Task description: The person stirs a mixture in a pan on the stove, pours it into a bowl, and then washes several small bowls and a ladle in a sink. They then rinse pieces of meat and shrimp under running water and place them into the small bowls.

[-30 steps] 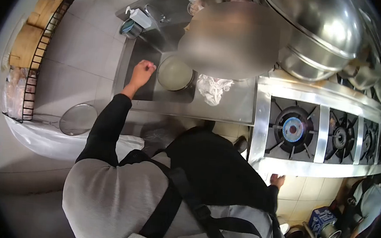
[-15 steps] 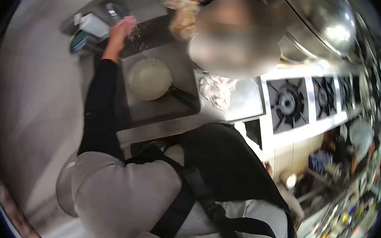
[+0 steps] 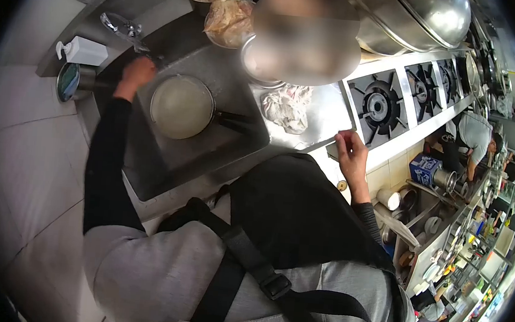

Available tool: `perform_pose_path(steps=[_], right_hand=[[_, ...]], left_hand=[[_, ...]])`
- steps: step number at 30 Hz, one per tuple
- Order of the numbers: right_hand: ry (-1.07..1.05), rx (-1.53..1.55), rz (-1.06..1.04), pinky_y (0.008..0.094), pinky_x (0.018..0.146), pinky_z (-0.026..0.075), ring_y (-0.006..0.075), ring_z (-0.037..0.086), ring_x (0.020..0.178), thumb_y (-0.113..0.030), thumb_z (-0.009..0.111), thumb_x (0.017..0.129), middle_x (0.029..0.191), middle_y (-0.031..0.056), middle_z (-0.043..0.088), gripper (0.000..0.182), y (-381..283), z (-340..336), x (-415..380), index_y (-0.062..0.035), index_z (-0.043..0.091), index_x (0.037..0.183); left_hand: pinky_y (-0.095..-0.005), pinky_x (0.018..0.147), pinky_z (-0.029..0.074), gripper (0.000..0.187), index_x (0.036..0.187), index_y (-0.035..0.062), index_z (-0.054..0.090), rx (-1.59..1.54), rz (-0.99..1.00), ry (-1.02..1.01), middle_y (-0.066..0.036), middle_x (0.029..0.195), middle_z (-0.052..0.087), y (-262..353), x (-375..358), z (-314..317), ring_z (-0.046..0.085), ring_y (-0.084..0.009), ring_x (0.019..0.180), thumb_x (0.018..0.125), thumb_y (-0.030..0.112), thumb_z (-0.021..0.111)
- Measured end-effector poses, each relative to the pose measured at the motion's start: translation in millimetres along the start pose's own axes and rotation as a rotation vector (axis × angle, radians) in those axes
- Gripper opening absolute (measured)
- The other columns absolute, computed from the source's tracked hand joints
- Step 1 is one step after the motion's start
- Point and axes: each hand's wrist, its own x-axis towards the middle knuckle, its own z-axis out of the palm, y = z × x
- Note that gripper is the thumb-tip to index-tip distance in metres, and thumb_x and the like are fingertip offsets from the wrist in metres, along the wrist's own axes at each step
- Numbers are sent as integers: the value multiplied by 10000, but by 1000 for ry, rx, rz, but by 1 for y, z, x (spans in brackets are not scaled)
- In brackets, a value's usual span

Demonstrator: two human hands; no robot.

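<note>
My left hand (image 3: 137, 76) is over the left part of the sink, just below the faucet (image 3: 123, 28). It looks rounded and slightly blurred, and its fingers are hidden. Beside it, a round pan (image 3: 182, 106) with a dark handle stands in the sink (image 3: 160, 168), holding pale, cloudy liquid. My right hand (image 3: 353, 159) is raised near the front edge of the stove. Its fingers are loosely curled, with a gap between thumb and forefinger and nothing visible in them. A crumpled whitish cloth (image 3: 287, 109) lies on the metal counter to its left.
A white pump bottle (image 3: 84, 50) and a dark-green round container (image 3: 68, 81) stand left of the sink. Behind it are bowls with bagged food (image 3: 229, 21). Burners (image 3: 381, 107) line the right. A person (image 3: 474, 133) bends near a blue box (image 3: 425, 169).
My left hand has come down and left, away from the splashing water drops, which no longer show. My right hand has risen into clear view by the stove. The view has shifted slightly.
</note>
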Motion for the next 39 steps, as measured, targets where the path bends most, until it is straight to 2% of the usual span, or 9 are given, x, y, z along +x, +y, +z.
perform_pose_path(steps=[3, 7, 10, 13, 17, 20, 21, 32, 39], right_hand=[[-129, -56, -414, 308, 647, 535, 203, 654, 707, -72, 686, 917, 860, 124, 653, 143, -65, 15, 20, 18, 658, 1024], [-298, -44, -559, 344, 649, 531, 259, 654, 701, -72, 691, 890, 824, 135, 628, 158, -106, 35, 42, 7, 664, 1025], [-369, -103, -557, 359, 660, 528, 273, 659, 711, -82, 692, 876, 840, 142, 648, 166, -108, 41, 54, 0, 666, 1019], [-382, -54, -584, 357, 655, 527, 268, 672, 713, -101, 699, 871, 874, 151, 684, 166, -94, 48, 63, -11, 667, 1008], [-87, -36, -508, 359, 619, 523, 263, 647, 657, -107, 712, 868, 842, 145, 656, 156, -83, 46, 67, -23, 673, 994], [266, -253, -615, 405, 748, 516, 334, 617, 875, -88, 761, 802, 1047, 187, 576, 297, -73, 32, 85, -61, 635, 1070], [268, -211, -619, 437, 841, 482, 364, 572, 1012, -84, 786, 755, 1130, 191, 552, 385, -77, 26, 91, -87, 619, 1101], [355, -436, -657, 493, 920, 363, 296, 562, 1142, -319, 829, 717, 1180, 93, 622, 315, -64, 24, 122, -155, 696, 951], [262, -394, -605, 440, 943, 285, 254, 560, 1172, -415, 828, 739, 1223, 58, 648, 364, -77, -47, 78, -162, 706, 970]], left_hand=[[-310, 666, 548, 346, 922, 52, 717, -1261, -181, 68, -44, 777, 689, 97, -42, -5, 685, -182, 736, 843, 389, 732], [-284, 654, 483, 335, 929, 145, 594, -1965, -98, -126, 58, 685, 493, 228, -75, -73, 556, -115, 667, 873, 447, 729], [-320, 638, 566, 284, 958, 107, 524, -2020, -154, -60, 17, 732, 535, 274, -77, -96, 607, -150, 666, 849, 224, 759], [-388, 593, 608, 197, 952, -19, 485, -2133, -160, -11, -107, 792, 546, 282, -62, -95, 614, -225, 592, 768, -9, 554], [-403, 592, 603, 205, 954, -15, 491, -2180, -130, 80, -113, 801, 559, 285, -54, -98, 591, -217, 560, 765, -6, 569], [-413, 583, 591, 236, 975, -11, 509, -2150, -144, 33, -116, 817, 577, 277, -51, -99, 583, -219, 556, 746, -17, 566], [-396, 598, 578, 236, 980, 3, 510, -2161, -133, 10, -104, 805, 572, 273, -52, -101, 572, -208, 566, 755, -12, 578], [-379, 585, 546, 158, 878, 64, 534, -2052, -35, 86, -52, 790, 558, 229, -97, -140, 539, -165, 579, 743, -4, 580], [-338, 501, 515, 160, 828, 93, 481, -2031, -138, 45, -33, 745, 535, 241, -166, -95, 509, -140, 537, 741, -21, 552]])
